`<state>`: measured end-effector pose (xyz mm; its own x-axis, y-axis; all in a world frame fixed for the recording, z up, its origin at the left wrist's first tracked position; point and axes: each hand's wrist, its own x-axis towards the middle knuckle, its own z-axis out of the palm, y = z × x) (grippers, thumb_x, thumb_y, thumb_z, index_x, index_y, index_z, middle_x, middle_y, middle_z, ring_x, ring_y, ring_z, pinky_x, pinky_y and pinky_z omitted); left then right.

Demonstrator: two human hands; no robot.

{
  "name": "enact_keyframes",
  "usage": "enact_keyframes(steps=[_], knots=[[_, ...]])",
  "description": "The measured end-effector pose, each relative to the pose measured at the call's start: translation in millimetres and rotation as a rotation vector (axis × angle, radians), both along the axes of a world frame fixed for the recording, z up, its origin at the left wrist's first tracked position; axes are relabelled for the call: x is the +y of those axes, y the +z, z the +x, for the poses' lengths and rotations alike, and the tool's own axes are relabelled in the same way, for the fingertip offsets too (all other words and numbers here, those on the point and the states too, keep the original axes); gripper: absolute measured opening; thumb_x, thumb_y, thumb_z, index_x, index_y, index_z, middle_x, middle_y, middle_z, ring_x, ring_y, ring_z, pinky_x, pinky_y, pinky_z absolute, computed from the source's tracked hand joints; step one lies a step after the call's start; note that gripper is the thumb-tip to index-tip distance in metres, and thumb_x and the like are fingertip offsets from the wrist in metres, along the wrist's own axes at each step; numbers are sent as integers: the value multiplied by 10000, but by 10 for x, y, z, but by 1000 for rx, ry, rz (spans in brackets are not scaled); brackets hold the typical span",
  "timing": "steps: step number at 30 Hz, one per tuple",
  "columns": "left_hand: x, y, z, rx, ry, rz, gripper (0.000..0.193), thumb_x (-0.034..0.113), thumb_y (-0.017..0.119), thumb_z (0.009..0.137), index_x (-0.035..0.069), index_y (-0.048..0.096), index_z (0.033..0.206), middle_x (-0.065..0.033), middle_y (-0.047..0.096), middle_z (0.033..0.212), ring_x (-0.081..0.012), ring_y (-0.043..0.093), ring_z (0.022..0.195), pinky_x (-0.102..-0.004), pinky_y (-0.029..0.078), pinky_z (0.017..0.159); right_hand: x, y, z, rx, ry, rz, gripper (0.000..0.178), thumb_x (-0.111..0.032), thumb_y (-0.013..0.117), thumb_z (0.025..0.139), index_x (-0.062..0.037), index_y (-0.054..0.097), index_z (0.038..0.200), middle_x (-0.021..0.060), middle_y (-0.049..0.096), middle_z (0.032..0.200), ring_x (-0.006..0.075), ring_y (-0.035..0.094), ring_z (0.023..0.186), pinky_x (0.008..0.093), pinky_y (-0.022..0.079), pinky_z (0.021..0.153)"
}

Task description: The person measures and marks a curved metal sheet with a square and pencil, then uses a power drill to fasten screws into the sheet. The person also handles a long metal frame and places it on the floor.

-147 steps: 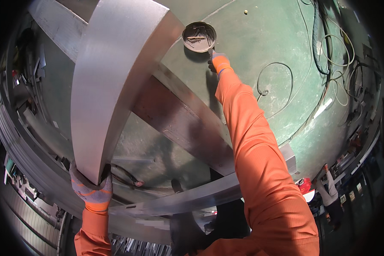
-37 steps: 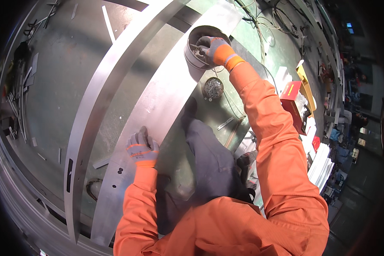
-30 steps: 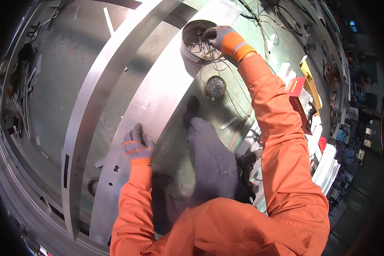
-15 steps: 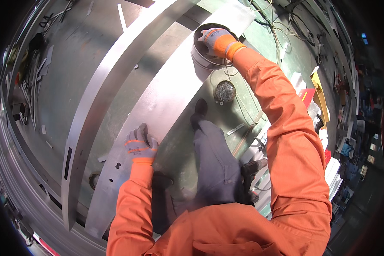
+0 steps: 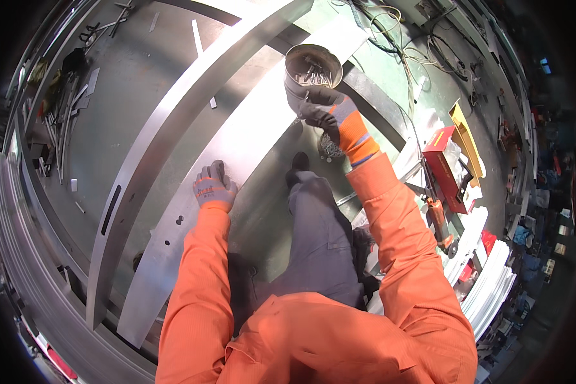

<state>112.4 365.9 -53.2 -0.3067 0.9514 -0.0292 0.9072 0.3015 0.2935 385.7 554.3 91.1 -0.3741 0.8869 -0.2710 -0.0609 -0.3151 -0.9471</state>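
My left hand [image 5: 215, 185], in a grey and orange glove, rests with its fingers on a long flat-faced metal beam [image 5: 249, 137]. A round tin [image 5: 293, 93] stands on the same beam toward its far end. Small slender metal fasteners [image 5: 315, 75] lie in the tin; their exact kind is unclear. My right hand [image 5: 336, 115], gloved alike, is just at the near side of the tin, with thumb and fingers pinched together. Whatever is between those fingertips is too small to make out.
A second metal beam [image 5: 166, 109] runs along the left. Below my right hand, a container of small metal parts [image 5: 328, 148] is partly hidden. To the right are a red box [image 5: 443, 168], yellow cardboard [image 5: 471, 144] and an orange power tool [image 5: 438, 221]. Cables [image 5: 397, 38] trail across the far floor.
My right hand has come out of the tin and back toward me, its fingers now pinched. The tin's contents now show. My left hand stays on the beam.
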Motion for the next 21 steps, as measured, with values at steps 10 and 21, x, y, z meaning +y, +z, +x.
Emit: enact_keyframes(steps=[10, 21], knots=[[-1140, 1483, 467, -554, -161, 206, 448, 279, 807, 802, 45, 668, 1157, -149, 708, 1036, -307, 675, 928, -430, 544, 850, -2146, -93, -673, 213, 49, -370, 321, -227, 769, 918, -8, 705, 1144, 118, 742, 920, 195, 732, 784, 287, 588, 638], [-2580, 1207, 182, -627, 218, 126, 195, 146, 639, 939, 37, 747, 1061, -77, 729, 858, -160, 646, 715, -320, 515, 676, -2549, -765, -564, -404, 170, -53, 263, -214, 797, 855, 18, 728, 959, 97, 699, 807, 185, 628, 678, 327, 505, 615]])
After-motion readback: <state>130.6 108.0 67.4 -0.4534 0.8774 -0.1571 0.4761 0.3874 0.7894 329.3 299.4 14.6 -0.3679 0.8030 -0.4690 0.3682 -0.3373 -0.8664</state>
